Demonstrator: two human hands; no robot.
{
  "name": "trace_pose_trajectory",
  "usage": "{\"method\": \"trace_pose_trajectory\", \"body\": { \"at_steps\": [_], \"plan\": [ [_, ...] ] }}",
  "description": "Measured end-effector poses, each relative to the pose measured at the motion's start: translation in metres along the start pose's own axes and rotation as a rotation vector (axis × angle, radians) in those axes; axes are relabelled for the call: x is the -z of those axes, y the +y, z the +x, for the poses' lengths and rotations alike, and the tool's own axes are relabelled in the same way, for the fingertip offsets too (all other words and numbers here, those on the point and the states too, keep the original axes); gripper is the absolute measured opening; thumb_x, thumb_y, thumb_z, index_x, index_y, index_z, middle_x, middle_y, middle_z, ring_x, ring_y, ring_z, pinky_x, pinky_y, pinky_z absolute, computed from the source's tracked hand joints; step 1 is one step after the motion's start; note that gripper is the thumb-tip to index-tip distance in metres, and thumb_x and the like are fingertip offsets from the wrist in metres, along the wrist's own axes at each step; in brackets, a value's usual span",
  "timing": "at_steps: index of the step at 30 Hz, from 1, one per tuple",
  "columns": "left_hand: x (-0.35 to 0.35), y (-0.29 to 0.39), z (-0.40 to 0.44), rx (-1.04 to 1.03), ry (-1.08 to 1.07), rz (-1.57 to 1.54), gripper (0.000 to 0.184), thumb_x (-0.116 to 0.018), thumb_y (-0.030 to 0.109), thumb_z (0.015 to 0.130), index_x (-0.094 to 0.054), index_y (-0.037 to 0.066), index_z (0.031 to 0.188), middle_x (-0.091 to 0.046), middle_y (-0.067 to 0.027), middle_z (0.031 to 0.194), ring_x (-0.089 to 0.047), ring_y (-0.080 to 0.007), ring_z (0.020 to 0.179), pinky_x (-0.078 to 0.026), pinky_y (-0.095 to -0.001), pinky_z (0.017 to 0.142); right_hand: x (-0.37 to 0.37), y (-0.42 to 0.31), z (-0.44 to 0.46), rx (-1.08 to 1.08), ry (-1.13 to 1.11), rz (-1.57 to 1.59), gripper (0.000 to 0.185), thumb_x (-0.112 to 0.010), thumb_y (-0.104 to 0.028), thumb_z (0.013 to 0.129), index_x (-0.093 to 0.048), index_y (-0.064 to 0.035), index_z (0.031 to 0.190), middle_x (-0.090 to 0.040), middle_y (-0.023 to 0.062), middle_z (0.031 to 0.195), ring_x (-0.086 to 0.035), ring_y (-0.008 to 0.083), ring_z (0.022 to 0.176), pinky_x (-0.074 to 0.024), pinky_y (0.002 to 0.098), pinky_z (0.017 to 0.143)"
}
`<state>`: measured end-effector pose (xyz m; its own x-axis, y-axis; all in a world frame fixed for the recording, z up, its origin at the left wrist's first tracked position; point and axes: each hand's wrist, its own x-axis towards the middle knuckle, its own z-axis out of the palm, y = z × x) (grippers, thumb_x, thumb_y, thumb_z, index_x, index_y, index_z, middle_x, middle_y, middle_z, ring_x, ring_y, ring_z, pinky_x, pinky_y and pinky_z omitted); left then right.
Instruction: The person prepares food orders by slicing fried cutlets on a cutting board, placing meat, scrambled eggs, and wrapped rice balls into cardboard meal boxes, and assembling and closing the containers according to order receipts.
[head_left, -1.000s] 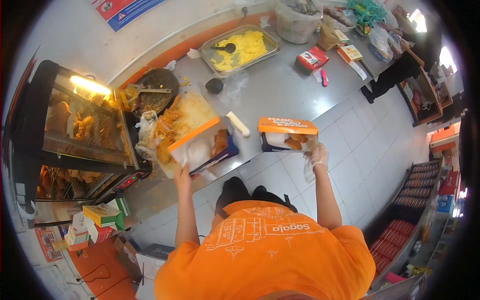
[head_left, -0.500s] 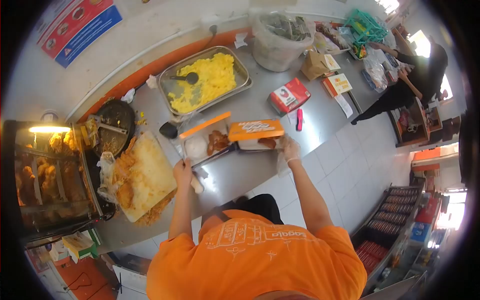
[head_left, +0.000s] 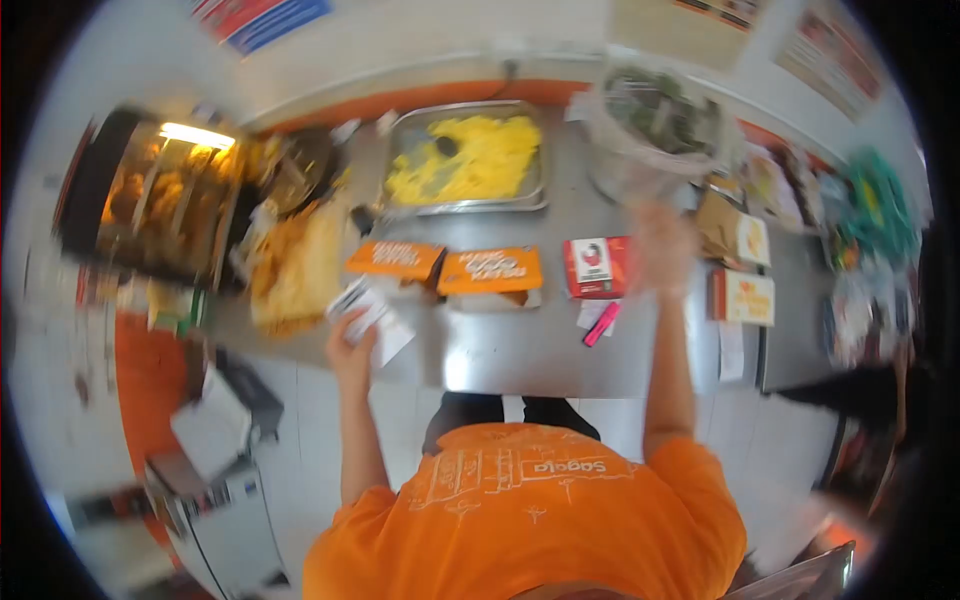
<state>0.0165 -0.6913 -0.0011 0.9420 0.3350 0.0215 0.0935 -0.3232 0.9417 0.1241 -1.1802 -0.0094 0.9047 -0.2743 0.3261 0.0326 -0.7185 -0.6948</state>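
Note:
My left hand (head_left: 350, 345) is closed on a white paper slip (head_left: 385, 325) in front of two food boxes. The left box (head_left: 398, 260) and the right box (head_left: 490, 270) have orange printed lids tipped forward over white trays. Smeared by motion, my right hand (head_left: 663, 245) is raised beside a red carton (head_left: 597, 268), below a bag-lined tub of green leaves (head_left: 655, 125). Whether its fingers hold anything cannot be made out. A pink marker (head_left: 601, 324) lies on another slip in front of the red carton.
Behind the boxes is a metal tray (head_left: 465, 208) of yellow food with a black scoop. A lit display cabinet (head_left: 170, 205) and a board (head_left: 300, 265) with fried pieces are at left. More cartons (head_left: 745, 297) and a green basket (head_left: 880, 210) are at right.
My left hand has let go of the left box and now has a paper slip. That box's lid has come down. My right hand has left the right box and moved rightward. The view has turned.

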Motion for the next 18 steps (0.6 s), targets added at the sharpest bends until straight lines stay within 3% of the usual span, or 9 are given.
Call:
{"method": "trace_pose_trajectory", "body": {
  "at_steps": [1, 3, 4, 7, 11, 14, 18],
  "plan": [
    [-0.012, 0.019, -0.009, -0.002, -0.017, 0.079, 0.048, -0.068, -0.005, 0.077, -0.061, 0.002, 0.124, -0.060, -0.0116, 0.123, -0.058, -0.0175, 0.108, -0.048, -0.0301, 0.092, 0.021, -0.025, 0.041, 0.044, 0.046, -0.079, 0.040, -0.061, -0.030, 0.088, -0.060, -0.0052, 0.119, -0.064, 0.0181, 0.115, -0.060, 0.0356, 0.109, -0.0458, 0.0422, 0.093],
    [-0.046, 0.072, -0.031, -0.084, -0.052, -0.163, 0.060, -0.072, -0.007, 0.076, -0.056, 0.003, 0.133, -0.056, -0.0121, 0.130, -0.056, -0.0176, 0.114, -0.048, -0.0296, 0.094, 0.037, -0.036, 0.120, 0.198, 0.139, -0.211, 0.065, -0.065, -0.034, 0.085, -0.044, -0.0001, 0.137, -0.056, 0.0260, 0.128, -0.055, 0.0402, 0.119, -0.0435, 0.0441, 0.098],
    [-0.058, 0.087, -0.038, -0.191, -0.102, -0.279, 0.065, -0.073, -0.008, 0.075, -0.054, 0.003, 0.135, -0.054, -0.0117, 0.132, -0.055, -0.0180, 0.116, -0.048, -0.0297, 0.096, 0.033, -0.045, 0.143, 0.137, 0.058, -0.289, 0.065, -0.064, -0.034, 0.086, -0.045, 0.0006, 0.137, -0.056, 0.0264, 0.129, -0.055, 0.0407, 0.119, -0.0435, 0.0447, 0.099],
    [-0.079, 0.137, -0.063, -0.166, -0.213, -0.541, 0.075, -0.078, -0.009, 0.068, -0.051, 0.001, 0.137, -0.049, -0.0133, 0.138, -0.049, -0.0220, 0.126, -0.041, -0.0351, 0.104, 0.001, -0.017, 0.193, 0.034, -0.201, -0.553, 0.060, -0.061, -0.034, 0.087, -0.049, 0.0015, 0.134, -0.060, 0.0275, 0.120, -0.059, 0.0426, 0.113, -0.0460, 0.0469, 0.095],
    [-0.079, 0.144, -0.080, -0.248, -0.216, -0.374, 0.080, -0.080, -0.007, 0.066, -0.049, 0.002, 0.139, -0.049, -0.0131, 0.136, -0.048, -0.0238, 0.127, -0.042, -0.0364, 0.104, -0.013, 0.019, 0.230, 0.066, -0.481, -0.694, 0.053, -0.053, -0.035, 0.090, -0.055, 0.0027, 0.127, -0.061, 0.0277, 0.118, -0.061, 0.0421, 0.108, -0.0478, 0.0487, 0.092],
    [-0.075, 0.147, -0.088, -0.222, -0.205, -0.321, 0.080, -0.079, -0.007, 0.067, -0.048, 0.002, 0.140, -0.050, -0.0125, 0.135, -0.048, -0.0231, 0.126, -0.041, -0.0359, 0.105, 0.019, -0.018, 0.211, 0.110, -0.456, -0.807, 0.044, -0.045, -0.034, 0.095, -0.060, -0.0061, 0.126, -0.059, 0.0176, 0.128, -0.058, 0.0373, 0.115, -0.0437, 0.0465, 0.099],
    [-0.073, 0.146, -0.084, -0.260, -0.253, -0.321, 0.079, -0.075, -0.008, 0.072, -0.046, 0.008, 0.143, -0.046, -0.0085, 0.130, -0.052, -0.0196, 0.121, -0.048, -0.0311, 0.099, 0.034, -0.011, 0.203, 0.063, -0.143, -0.508, 0.039, -0.045, -0.037, 0.096, -0.063, -0.0166, 0.123, -0.061, 0.0108, 0.128, -0.057, 0.0336, 0.117, -0.0424, 0.0435, 0.101]
  ]
}}
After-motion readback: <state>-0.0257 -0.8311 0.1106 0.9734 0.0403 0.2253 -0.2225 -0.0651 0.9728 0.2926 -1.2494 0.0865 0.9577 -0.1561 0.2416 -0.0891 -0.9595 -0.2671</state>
